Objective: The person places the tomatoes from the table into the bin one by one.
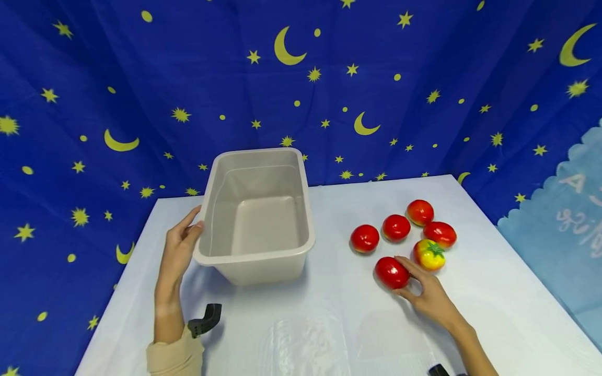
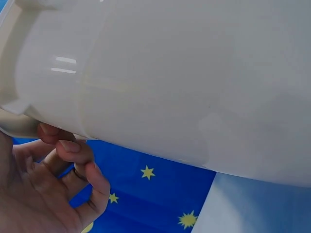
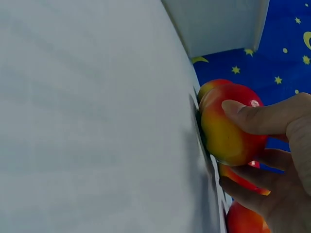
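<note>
A deep light-grey plastic bin (image 1: 263,256) stands left of centre on the table. At its left rim my left hand (image 1: 181,240) grips the edge; in the left wrist view curled fingers (image 2: 77,150) lie under the rim beside the bin's outer wall (image 2: 170,87). To the right, my right hand (image 1: 432,297) holds a shiny red toy tomato (image 1: 392,272) between thumb and fingers. The right wrist view shows that tomato's yellow underside (image 3: 223,136), with the thumb pressed on it, close by the tabletop.
Several more toy tomatoes lie beyond the right hand, including a near red one (image 1: 364,238) and one turned to show its yellow end and green leaf (image 1: 429,255). A blue curtain (image 1: 329,94) with moons and stars hangs behind the white table (image 1: 329,209).
</note>
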`<state>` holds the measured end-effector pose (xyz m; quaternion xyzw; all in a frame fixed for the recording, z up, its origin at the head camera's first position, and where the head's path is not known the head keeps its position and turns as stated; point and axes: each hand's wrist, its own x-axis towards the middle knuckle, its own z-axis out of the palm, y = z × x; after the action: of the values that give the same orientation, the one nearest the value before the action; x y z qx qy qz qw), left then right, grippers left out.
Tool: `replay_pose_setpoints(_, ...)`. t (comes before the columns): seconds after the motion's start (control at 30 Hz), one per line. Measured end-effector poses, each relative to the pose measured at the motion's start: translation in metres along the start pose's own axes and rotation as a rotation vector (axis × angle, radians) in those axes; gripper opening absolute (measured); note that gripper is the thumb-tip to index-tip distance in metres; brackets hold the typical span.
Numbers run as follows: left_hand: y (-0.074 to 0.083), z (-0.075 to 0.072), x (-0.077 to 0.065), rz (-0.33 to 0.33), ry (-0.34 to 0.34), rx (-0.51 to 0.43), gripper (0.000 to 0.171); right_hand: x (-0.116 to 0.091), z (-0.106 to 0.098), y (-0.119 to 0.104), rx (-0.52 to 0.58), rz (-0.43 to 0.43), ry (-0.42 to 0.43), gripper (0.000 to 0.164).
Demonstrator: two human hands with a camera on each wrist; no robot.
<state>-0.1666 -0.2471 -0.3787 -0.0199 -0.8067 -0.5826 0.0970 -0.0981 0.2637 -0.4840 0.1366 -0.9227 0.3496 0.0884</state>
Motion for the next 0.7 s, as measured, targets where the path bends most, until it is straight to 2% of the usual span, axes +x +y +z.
replay_pose_setpoints(0.4,0.0,-0.001,0.0,0.005,-0.022,0.014,0.047,0.001,-0.001,0.006,0.2,0.018,0.003,0.07)
replay_pose_setpoints(0.7,0.001,-0.004,0.002,-0.011,-0.053,-0.039,0.05,0.014,-0.009,-0.007,0.2,-0.002,0.025,0.07)
